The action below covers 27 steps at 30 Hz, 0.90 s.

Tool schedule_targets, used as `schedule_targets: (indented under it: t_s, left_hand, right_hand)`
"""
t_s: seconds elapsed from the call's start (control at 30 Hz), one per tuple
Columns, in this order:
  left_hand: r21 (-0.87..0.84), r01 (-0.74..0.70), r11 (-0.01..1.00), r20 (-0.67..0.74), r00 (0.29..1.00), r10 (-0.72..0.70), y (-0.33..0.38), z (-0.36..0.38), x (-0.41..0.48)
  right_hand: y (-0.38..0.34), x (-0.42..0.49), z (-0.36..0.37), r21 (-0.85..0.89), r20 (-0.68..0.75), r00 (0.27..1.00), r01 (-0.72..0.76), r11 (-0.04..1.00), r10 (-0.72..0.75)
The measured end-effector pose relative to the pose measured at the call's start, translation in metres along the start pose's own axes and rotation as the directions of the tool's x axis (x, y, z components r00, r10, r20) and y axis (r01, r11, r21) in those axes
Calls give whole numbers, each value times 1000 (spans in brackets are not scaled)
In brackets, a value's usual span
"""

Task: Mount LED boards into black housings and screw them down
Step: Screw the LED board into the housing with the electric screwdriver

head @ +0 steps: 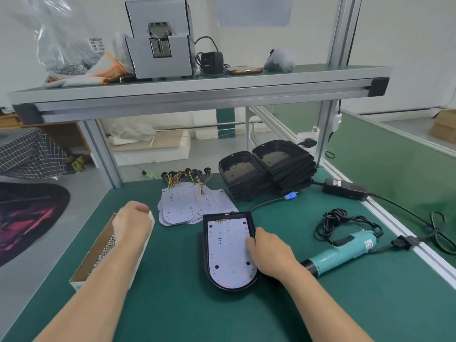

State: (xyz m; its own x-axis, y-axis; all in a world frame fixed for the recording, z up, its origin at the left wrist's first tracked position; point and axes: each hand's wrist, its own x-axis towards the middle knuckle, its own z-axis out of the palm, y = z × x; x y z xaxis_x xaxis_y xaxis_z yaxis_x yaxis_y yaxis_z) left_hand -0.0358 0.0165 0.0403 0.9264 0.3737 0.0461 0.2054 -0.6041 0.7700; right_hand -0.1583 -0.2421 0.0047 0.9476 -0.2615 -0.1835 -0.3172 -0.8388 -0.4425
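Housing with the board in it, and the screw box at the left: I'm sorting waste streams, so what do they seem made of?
Housing: probably moulded plastic, matte black, judging by its rounded, seamless rim.
Box: cardboard, brown inside and white outside, with thin folded walls.

Both bare forearms reach forward from the lower edge, well apart. The left grip (132,224) is turned back-up, its fingers curled downward and mostly hidden, so whether it holds anything cannot be told. The right grip (270,254) lies palm down, fingers bent, tips pressing downward.
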Motion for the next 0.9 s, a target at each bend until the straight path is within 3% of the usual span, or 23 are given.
schedule_targets:
  t_s: [0.1,0.2,0.33,0.4,0.47,0.5,0.53,0.57,0.6,0.63,0.7,0.8,0.87,0.9]
  left_hand:
    - [174,15,985,-27,1000,-10,-14,-9,11]
    - [364,-8,931,69,997,-18,-28,-3,9]
    - [455,-16,890,45,999,-6,-29,5,1]
    - [401,-97,911,-58,990,131,-25,9,-8]
    - [201,-301,932,-108,939,327,-17,16,-22]
    - [44,-360,932,-65,930,363,-11,22,-31]
    - [-123,-320,939,30,945,326,-2,28,-40]
    - [-307,-165,937,180,957,227,7,34,-49]
    - [-476,56,878,357,924,135,15,40,-58]
    - [-553,274,787,517,853,67,20,44,-66]
    - [-550,525,650,712,701,37,23,50,-77]
    - [-532,677,509,781,624,-13,21,56,-85]
    - [-577,726,374,785,619,9,20,58,-90]
    - [-594,707,384,784,617,77,26,55,-97]
  right_hand:
    - [1,0,2,23,5,1000,-1,1000,1]
    - [1,1,2,41,1,1000,-1,999,1]
    - [1,0,1,48,-3,1000,6,999,-5]
    - [1,-1,1,46,-5,1000,12,999,-12]
    - [2,-2,1,51,-10,1000,22,998,-21]
    - [2,-3,1,62,-11,1000,28,998,-27]
    - [2,-3,0,80,-10,999,35,996,-34]
    - [3,-5,-1,101,-8,999,45,994,-44]
    - [3,-6,-1,130,-5,998,63,990,-62]
    - [3,-8,-3,173,-3,996,87,981,-88]
    - [1,-12,-5,280,0,989,143,949,-149]
    - [-1,-16,-7,374,2,968,230,898,-249]
    - [-1,-16,-8,422,15,956,261,868,-294]
    - [-1,-16,-9,444,20,950,271,854,-311]
